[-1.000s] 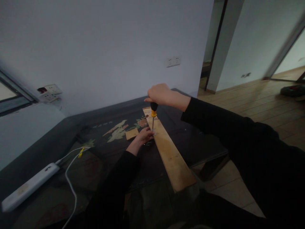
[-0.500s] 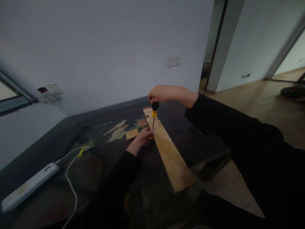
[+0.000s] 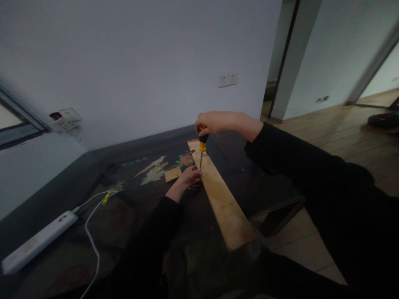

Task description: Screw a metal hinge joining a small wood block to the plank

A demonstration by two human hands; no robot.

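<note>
Head view shows my right hand (image 3: pixel 218 121) wrapped tight around the handle of a screwdriver (image 3: pixel 201 149), which stands upright with its tip down on a wooden plank (image 3: pixel 222 199). The plank lies slantwise on a dark table (image 3: pixel 93 174), its near end hanging past the table edge. My left hand (image 3: pixel 188 177) rests at the plank's left edge, fingertips pinched together right beside the tip; I think they hold a small screw, though the dim light hides it. The risk I see is the tip skidding off and jabbing those fingers, since they sit touching the spot where the force lands. Pressing hard could also tip or swing the plank, as nothing clamps it. A small wood offcut (image 3: pixel 173 174) lies just left.
</note>
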